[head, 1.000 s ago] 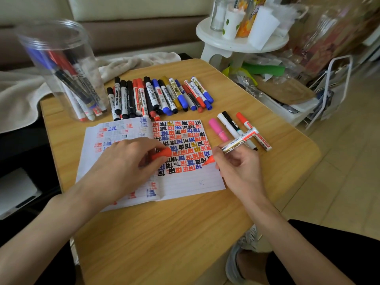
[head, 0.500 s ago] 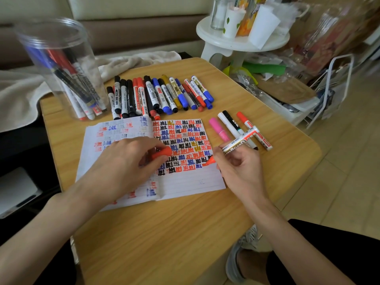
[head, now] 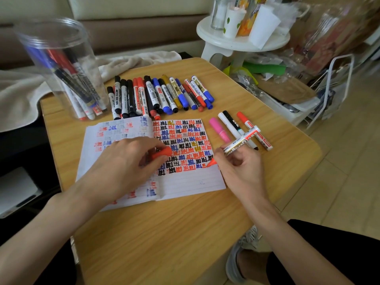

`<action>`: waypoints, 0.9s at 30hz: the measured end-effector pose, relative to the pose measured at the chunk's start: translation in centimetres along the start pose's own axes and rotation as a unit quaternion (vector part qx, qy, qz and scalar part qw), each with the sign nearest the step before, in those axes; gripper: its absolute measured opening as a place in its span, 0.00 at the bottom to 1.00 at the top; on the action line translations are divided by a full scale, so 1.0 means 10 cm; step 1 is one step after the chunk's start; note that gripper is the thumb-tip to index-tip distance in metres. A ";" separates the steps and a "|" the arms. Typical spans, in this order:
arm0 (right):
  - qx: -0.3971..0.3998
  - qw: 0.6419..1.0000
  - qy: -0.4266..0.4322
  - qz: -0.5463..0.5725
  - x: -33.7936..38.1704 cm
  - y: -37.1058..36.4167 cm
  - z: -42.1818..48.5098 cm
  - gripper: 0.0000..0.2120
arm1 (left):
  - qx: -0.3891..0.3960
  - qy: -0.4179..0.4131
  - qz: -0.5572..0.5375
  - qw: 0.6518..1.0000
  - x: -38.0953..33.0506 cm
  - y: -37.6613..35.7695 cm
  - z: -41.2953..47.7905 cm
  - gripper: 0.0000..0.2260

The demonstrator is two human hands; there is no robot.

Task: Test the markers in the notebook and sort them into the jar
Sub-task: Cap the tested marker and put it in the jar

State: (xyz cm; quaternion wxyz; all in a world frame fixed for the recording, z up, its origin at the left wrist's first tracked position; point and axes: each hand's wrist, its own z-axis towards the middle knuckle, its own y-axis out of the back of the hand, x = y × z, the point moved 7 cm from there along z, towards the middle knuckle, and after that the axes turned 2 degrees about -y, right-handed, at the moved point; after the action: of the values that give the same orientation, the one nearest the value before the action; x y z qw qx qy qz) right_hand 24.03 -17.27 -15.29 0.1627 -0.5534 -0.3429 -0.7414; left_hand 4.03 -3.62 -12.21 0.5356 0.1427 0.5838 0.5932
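Risks. Notebook (head: 185, 183): open on the desk (head: 164, 233); my left hand (head: 123, 167) lies across its inked page, so wet marks may smear under my palm. Red marker (head: 240, 141): gripped in my right hand (head: 240, 171), fingers curled round the barrel, tip at the page's right edge. A slip would likely ink the desk, and the barrel's back end, hanging over the set-aside markers (head: 232, 128), could knock them. Red cap (head: 162, 153): pinched in my left fingers; if dropped, it may roll away. Containers. Jar (head: 41, 58): clear, tall, at the desk's far left corner, holding blue, red and black jarred markers (head: 82, 89) that lean inside; I judge it tippable. Cups (head: 233, 23) on the white stool (head: 236, 43): contents unclear.
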 end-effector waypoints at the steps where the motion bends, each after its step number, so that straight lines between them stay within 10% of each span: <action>1: -0.010 1.000 -0.002 0.001 -0.01 0.02 0.01 0.07 | 0.000 -0.001 0.000 1.000 0.00 0.00 0.00 0.13; 27: 0.020 1.000 -0.004 0.018 -0.03 -0.04 0.02 0.05 | 0.010 0.000 -0.002 1.000 0.02 -0.02 0.00 0.15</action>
State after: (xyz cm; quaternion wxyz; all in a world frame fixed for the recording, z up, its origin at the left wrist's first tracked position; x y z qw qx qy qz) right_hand 24.04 -16.84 -15.65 0.1861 -0.5595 -0.3483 -0.7287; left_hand 4.09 -3.50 -12.42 0.5351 0.1466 0.5899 0.5867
